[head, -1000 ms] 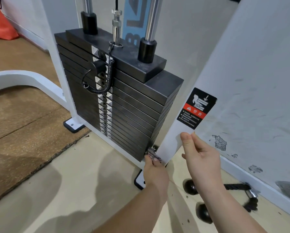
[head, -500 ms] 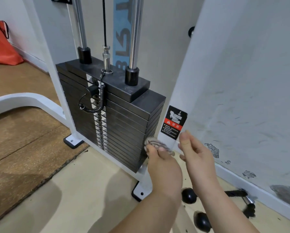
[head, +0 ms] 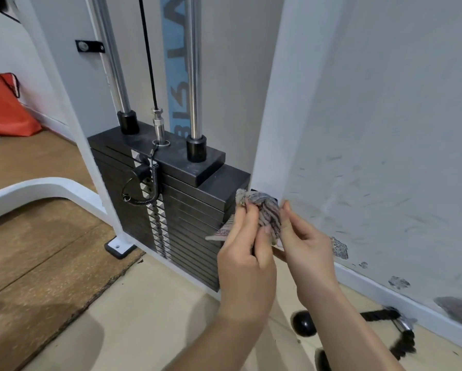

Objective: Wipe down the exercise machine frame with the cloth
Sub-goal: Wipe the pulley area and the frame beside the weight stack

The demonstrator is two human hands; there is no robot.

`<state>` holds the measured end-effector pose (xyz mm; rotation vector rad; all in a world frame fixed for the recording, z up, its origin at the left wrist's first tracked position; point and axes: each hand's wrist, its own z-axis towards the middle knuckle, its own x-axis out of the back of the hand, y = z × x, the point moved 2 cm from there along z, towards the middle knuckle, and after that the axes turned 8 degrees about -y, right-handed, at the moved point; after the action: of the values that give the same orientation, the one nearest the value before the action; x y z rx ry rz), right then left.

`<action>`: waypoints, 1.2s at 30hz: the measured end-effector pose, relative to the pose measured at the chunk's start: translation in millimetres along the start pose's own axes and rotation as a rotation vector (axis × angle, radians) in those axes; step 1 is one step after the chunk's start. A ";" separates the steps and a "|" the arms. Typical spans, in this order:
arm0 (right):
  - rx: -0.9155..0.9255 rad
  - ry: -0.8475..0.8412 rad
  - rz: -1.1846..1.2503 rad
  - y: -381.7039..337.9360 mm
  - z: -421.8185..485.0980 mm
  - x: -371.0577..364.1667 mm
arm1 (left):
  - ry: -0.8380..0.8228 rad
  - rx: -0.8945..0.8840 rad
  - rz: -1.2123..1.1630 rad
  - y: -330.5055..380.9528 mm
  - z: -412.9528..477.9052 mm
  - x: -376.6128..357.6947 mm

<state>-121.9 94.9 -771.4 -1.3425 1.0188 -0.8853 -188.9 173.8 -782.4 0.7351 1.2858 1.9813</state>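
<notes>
A white exercise machine frame upright (head: pixel 275 108) rises just right of the black weight stack (head: pixel 176 210). My left hand (head: pixel 244 253) grips a grey striped cloth (head: pixel 264 210) and holds it against the lower part of this upright, level with the upper plates. My right hand (head: pixel 304 242) is beside it, its fingers pinching the cloth's right edge. The cloth covers the warning sticker on the upright. A second white upright (head: pixel 71 116) stands left of the stack.
Two chrome guide rods (head: pixel 195 76) and a black cable (head: pixel 146 54) run up from the stack. A scuffed wall (head: pixel 385 129) is close on the right. A black rope handle (head: pixel 401 336) lies on the floor below. An orange bag (head: pixel 5 108) sits far left.
My left hand has carried the cloth up the upright from the frame's foot to the level of the upper plates. My right hand has come onto the cloth. The view tilted upward.
</notes>
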 end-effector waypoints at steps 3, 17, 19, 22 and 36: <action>-0.032 -0.012 0.007 -4.3 -0.2 3.8 | -0.023 -0.173 0.197 -16.6 -2.2 6.8; -0.044 -0.082 0.085 -11.0 -5.0 6.4 | 0.021 -0.018 0.062 9.7 13.2 26.6; -0.027 -0.080 0.093 -15.7 -8.7 5.2 | -0.015 -0.047 0.131 8.2 11.0 24.8; 0.091 -0.080 0.131 -33.4 -5.2 1.1 | 0.014 -0.275 0.208 31.3 21.5 15.5; 0.184 -0.086 0.084 -39.1 6.0 -1.1 | 0.098 -0.295 0.192 40.5 38.0 -1.2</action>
<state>-114.2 95.8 -732.6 -1.1652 0.8980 -0.8303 -168.7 181.9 -731.3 0.6426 0.9744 2.3238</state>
